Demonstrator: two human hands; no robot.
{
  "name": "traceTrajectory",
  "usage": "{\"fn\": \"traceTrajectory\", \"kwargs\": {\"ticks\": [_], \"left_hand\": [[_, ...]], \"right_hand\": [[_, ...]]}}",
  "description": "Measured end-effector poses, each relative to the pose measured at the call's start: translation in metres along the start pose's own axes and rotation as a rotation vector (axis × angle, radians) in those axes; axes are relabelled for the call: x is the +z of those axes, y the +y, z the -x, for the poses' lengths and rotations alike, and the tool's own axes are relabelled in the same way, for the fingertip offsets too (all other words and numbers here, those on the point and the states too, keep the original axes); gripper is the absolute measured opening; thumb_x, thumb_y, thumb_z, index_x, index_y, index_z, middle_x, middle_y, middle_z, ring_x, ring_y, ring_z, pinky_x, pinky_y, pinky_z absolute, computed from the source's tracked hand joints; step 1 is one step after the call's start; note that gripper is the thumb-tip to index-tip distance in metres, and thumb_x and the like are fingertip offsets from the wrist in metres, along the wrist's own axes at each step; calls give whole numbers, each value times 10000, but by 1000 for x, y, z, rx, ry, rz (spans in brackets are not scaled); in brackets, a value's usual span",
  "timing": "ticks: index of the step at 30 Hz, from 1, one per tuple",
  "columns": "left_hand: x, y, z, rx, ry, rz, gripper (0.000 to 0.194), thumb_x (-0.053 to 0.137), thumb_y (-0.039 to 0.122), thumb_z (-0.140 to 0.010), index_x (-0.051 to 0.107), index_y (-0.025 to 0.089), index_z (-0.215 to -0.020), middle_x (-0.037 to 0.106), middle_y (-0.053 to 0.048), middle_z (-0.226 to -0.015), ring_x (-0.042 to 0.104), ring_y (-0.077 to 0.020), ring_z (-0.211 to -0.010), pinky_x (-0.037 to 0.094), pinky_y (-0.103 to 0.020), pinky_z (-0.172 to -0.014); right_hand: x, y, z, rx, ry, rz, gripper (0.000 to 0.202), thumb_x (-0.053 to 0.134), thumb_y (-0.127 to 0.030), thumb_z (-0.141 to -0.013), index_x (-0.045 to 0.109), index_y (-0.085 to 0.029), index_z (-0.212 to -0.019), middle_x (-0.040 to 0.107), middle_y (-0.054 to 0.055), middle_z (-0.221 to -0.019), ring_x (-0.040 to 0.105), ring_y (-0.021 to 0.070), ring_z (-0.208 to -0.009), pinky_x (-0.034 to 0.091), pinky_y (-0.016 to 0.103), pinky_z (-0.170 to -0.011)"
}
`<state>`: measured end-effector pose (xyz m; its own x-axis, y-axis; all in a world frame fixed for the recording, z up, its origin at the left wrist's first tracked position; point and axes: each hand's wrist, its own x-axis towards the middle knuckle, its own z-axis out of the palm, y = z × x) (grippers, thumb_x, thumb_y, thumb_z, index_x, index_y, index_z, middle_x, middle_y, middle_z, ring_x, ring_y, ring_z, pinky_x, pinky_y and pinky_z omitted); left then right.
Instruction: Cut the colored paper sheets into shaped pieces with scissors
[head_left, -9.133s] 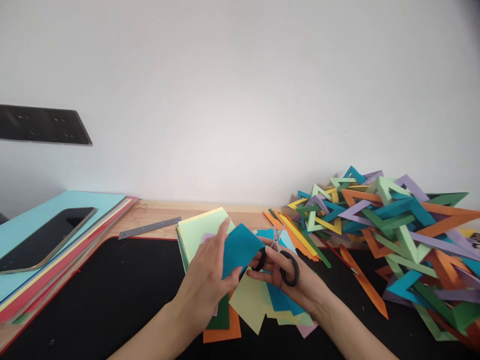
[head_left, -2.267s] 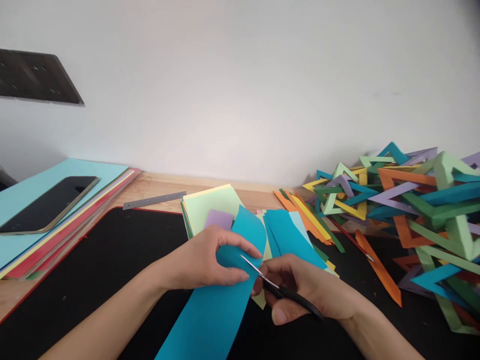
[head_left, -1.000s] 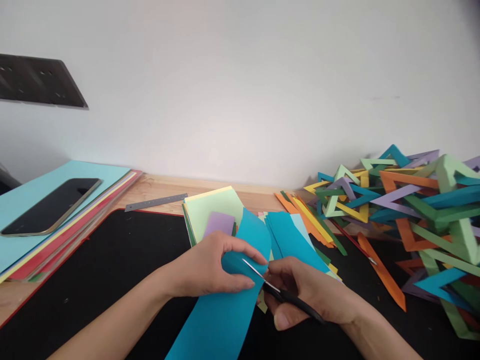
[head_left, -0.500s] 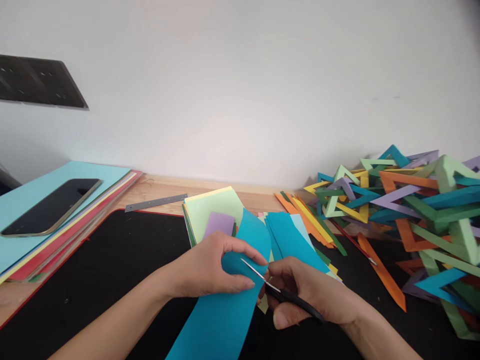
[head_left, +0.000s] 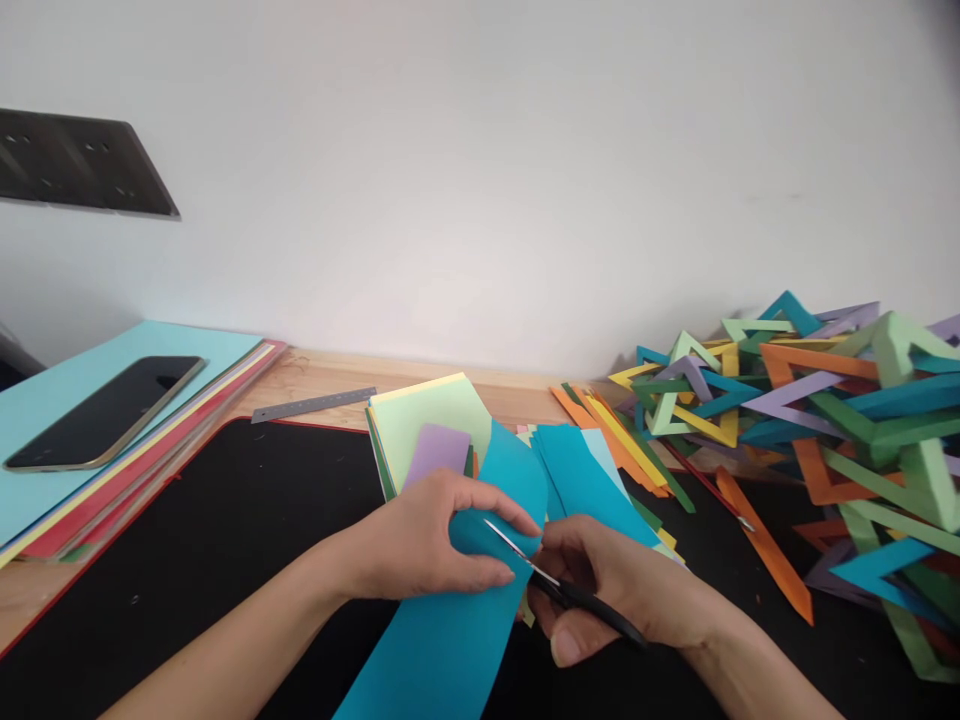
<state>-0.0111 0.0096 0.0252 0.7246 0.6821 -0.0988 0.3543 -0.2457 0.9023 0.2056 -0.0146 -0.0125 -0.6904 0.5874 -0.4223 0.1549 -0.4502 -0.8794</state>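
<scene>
A long strip of blue paper curves up from the near edge of the black mat. My left hand pinches it, thumb and forefinger on the side towards the scissors. In my right hand are black-handled scissors, their blade lying across the strip and pointing up and left between my left fingers. Where the lower blade sits is hidden. Behind the strip lie stacked green and yellow paper and a small purple piece. Several more blue strips rest just beyond my right hand.
At the left, a phone lies on piled coloured sheets. A metal ruler is at the back. Folded paper stars heap up on the right, near orange and yellow strips and one orange piece. A wall stands behind.
Both hands, with the paper strip and scissors, have shifted very slightly to the right. The grip of each hand looks the same.
</scene>
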Motion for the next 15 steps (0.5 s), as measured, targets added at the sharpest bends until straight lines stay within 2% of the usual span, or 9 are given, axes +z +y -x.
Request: {"fn": "traceTrajectory", "kwargs": {"ticks": [9,15], "left_hand": [[-1,4,0,3,-3,-13,310,672,235,-740,689,202,-1048,716,-9,-1002,652,-184,-931,479,-224,-777],[-1,2,0,-6,-13,-11,325,669,252,-744,681,207,-1065,711,-15,-1016,650,-191,-940,477,-231,-776]], "right_hand": [[1,-2,0,-15,-17,0,439,906,-285,-455,676,-109,-785,564,-38,-607,445,60,-527,310,157,-482],[-3,3,-1,-52,-68,15,350,842,-323,-599,661,-113,-813,516,-47,-607,392,49,-518,268,169,-477]]}}
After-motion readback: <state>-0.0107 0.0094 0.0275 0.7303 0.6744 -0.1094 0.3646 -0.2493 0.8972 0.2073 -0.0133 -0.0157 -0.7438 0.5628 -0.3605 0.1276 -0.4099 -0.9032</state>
